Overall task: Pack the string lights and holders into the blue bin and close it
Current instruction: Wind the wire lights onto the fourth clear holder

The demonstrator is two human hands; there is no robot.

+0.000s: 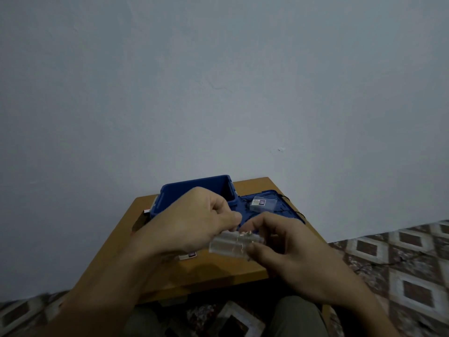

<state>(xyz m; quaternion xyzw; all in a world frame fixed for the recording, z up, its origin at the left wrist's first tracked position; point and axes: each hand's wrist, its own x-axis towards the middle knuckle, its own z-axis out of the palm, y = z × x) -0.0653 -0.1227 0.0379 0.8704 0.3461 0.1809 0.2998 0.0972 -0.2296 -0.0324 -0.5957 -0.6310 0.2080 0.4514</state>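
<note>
Our left hand and right hand each pinch one end of the small clear plastic holder, near us, so its thin wire string lights cannot slip off before going into the open blue plastic bin just on its far side.

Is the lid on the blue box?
No, the blue bin stands open and its lid lies beside it on the table.

Wood tbl by grey wall, patterned flr.
</note>
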